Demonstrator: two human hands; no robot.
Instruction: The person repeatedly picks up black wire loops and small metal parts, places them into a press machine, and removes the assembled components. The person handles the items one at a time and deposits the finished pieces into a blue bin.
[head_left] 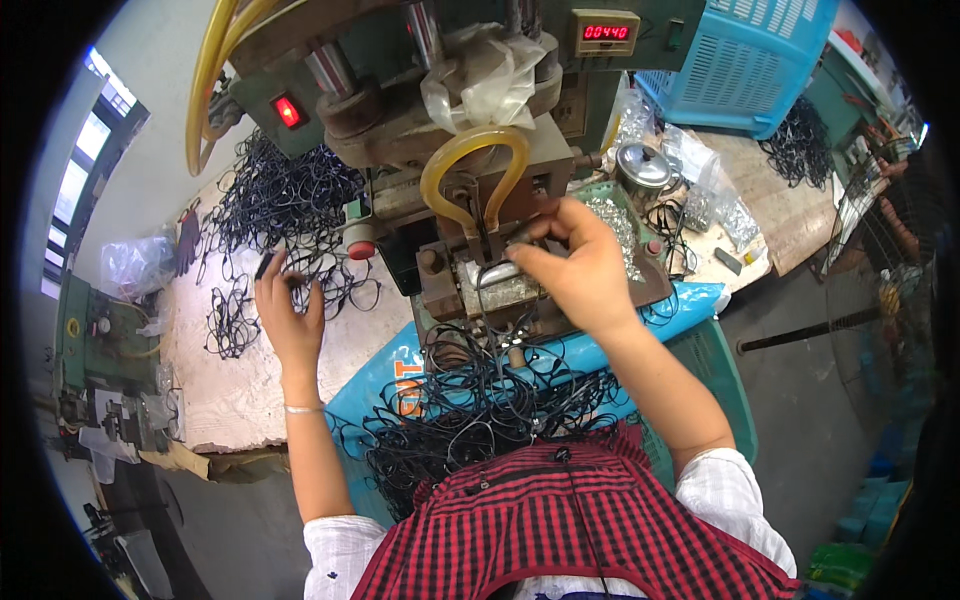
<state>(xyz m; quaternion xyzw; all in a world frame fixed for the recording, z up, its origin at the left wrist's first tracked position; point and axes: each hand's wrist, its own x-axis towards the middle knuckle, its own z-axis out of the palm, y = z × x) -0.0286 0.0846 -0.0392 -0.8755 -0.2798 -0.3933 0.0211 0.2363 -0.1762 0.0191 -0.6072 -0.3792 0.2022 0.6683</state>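
Our right hand (pixel 572 262) sits at the front of the green metal press machine (pixel 450 150), its fingers pinched together on a thin black elastic cord loop (pixel 492 300) that we hold over the machine's small steel die block (pixel 497 285). Just above that hand, an amber rubber hose (pixel 474 165) bends in a loop down the machine's face.

Our left hand (pixel 288 305) lies well to the left of the machine on the pale worn tabletop (pixel 235 385), fingers curled onto a strand from the loose pile of black cord loops (pixel 285 200) spread there; whether it actually grips the strand or merely touches it, we cannot tell. A thin bracelet circles that wrist.

Below the machine, between it and our red and black checked apron (pixel 560 525), a dense tangle of finished black cord loops (pixel 480 405) rests on a blue plastic sack (pixel 690 300).

On the machine's left face a red square lamp (pixel 288 110) glows, and a red round button (pixel 359 245) sits lower down. At the machine's top right we see a small red digit counter (pixel 605 32). A crumpled clear plastic bag (pixel 485 75) is stuffed against the upper part of the machine. To the right of the machine stand a light blue perforated plastic basket (pixel 750 65) and a shiny round metal lid (pixel 643 165).
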